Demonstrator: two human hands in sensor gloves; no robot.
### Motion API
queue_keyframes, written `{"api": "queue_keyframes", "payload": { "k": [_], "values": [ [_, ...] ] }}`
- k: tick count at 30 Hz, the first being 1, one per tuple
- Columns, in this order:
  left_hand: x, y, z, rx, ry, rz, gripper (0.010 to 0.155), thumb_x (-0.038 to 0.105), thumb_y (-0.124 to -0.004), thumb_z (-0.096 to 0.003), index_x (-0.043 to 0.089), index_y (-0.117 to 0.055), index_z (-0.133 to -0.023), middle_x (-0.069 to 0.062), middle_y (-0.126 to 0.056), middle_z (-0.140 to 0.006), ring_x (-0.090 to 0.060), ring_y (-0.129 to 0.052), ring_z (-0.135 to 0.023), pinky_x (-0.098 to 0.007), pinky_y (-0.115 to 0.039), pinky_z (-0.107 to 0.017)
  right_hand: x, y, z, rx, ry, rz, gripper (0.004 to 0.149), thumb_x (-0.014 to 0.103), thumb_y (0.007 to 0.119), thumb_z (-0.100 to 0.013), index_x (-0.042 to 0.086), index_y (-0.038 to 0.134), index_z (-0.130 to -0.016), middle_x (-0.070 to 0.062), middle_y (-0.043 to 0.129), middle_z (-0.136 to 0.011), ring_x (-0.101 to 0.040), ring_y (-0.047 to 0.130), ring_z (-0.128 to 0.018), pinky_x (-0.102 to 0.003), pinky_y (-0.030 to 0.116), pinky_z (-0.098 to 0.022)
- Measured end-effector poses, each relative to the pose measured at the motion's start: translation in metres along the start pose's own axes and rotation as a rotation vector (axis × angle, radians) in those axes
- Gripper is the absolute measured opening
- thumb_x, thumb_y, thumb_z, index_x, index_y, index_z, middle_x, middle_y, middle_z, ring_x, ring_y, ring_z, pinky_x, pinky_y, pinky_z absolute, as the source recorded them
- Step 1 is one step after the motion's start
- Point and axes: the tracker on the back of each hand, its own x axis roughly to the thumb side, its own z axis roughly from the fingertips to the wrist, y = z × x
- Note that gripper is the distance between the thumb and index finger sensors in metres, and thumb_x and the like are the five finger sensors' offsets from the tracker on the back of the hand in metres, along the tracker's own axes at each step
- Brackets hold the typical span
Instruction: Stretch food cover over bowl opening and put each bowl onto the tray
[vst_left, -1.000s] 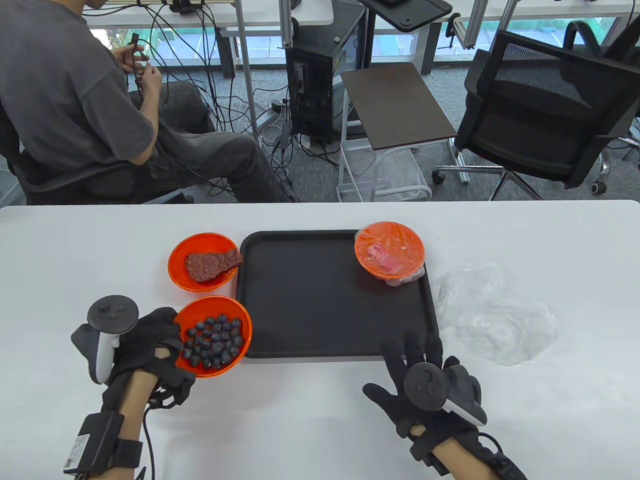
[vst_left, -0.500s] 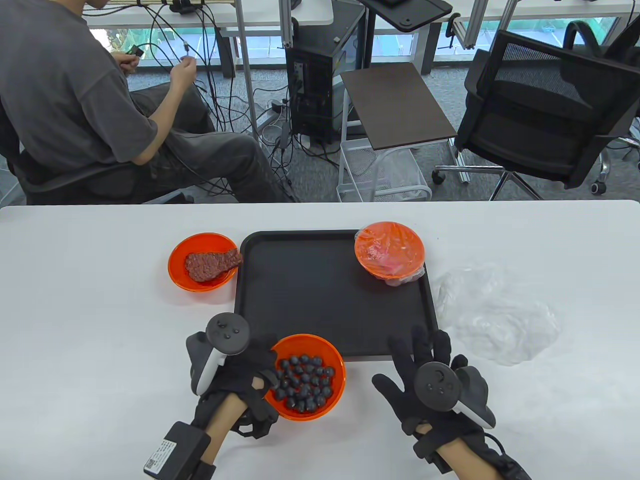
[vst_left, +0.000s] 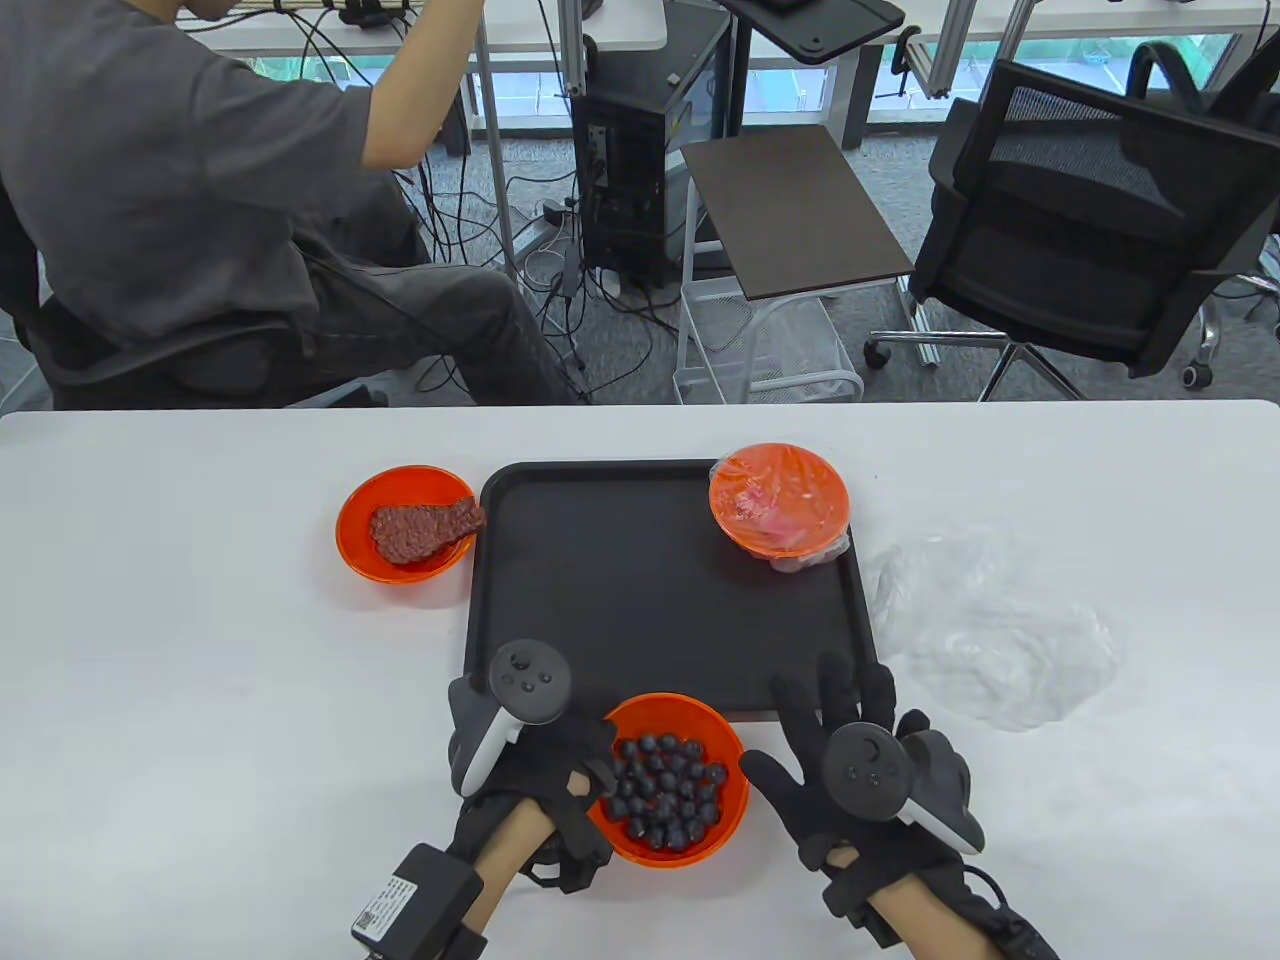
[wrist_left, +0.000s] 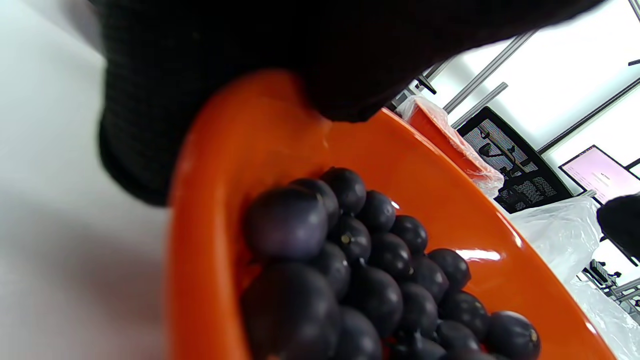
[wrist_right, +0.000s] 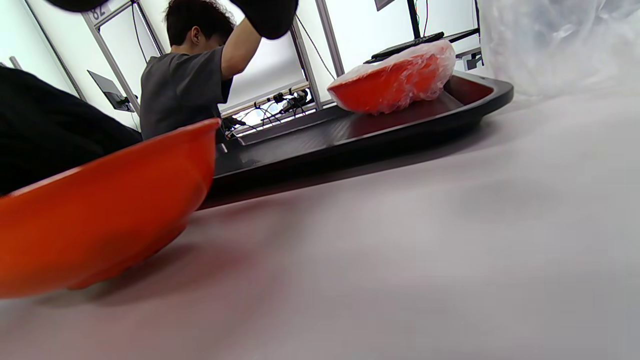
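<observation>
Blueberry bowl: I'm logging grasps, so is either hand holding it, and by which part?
The left hand grips the blueberry bowl at its left rim, one of its fingers hooked over the edge. The right hand holds nothing.

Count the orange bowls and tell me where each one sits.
3. The covered bowl sits in the tray's far right corner; the meat bowl is on the table left of the tray; the blueberry bowl is at the near edge, held by the left hand.
</observation>
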Motion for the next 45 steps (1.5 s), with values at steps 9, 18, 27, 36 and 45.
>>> {"api": "queue_keyframes", "payload": {
  "k": [9,18,27,36,45],
  "values": [
    [0.003,-0.005,-0.002,-0.009,0.001,-0.013,0.049,0.028,-0.093,-0.0462,0.016,-0.091,-0.093,-0.012,-0.103,-0.079,-0.035,-0.112,-0.055,-0.033,-0.108,-0.027,0.000,0.000,0.000,0.006,0.005,-0.001,0.090,0.075,0.049,-0.050,0.022,0.032,-0.121,-0.023,0.008,-0.118,-0.066,0.005,-0.097,-0.086,0.022,-0.050],
    [0.000,-0.008,-0.001,-0.012,0.012,0.008,0.049,0.029,-0.092,-0.0469,0.016,-0.090,-0.094,-0.012,-0.102,-0.081,-0.035,-0.112,-0.056,-0.032,-0.107,-0.028,-0.001,0.000,-0.001,0.010,0.005,-0.004,0.090,0.075,0.049,-0.050,0.022,0.032,-0.121,-0.023,0.008,-0.118,-0.066,0.005,-0.097,-0.086,0.022,-0.050],
    [-0.002,0.008,0.012,-0.018,-0.033,0.093,0.069,0.050,-0.093,-0.0460,0.021,-0.074,-0.105,-0.011,-0.089,-0.101,-0.038,-0.103,-0.076,-0.044,-0.098,-0.045,-0.002,-0.001,-0.001,0.006,0.003,-0.014,0.089,0.075,0.050,-0.050,0.023,0.033,-0.121,-0.022,0.009,-0.118,-0.066,0.005,-0.097,-0.086,0.022,-0.051],
    [-0.007,0.037,0.039,0.202,-0.101,-0.343,0.092,0.086,-0.059,-0.0401,0.045,-0.032,-0.118,-0.001,-0.013,-0.129,-0.040,-0.013,-0.119,-0.070,-0.020,-0.080,-0.013,-0.012,0.003,-0.063,0.013,-0.058,0.093,0.076,0.062,-0.049,0.023,0.033,-0.120,-0.024,0.012,-0.118,-0.066,0.008,-0.097,-0.085,0.026,-0.053],
    [-0.041,0.021,0.022,0.067,0.069,-0.417,0.096,0.092,-0.048,-0.0364,0.049,-0.011,-0.114,0.010,0.011,-0.120,-0.022,0.016,-0.112,-0.063,0.004,-0.074,-0.071,-0.064,0.023,-0.339,0.162,-0.213,0.097,0.068,0.080,-0.047,0.028,0.028,-0.118,-0.023,0.015,-0.118,-0.065,0.015,-0.099,-0.082,0.030,-0.057]
  ]
}}
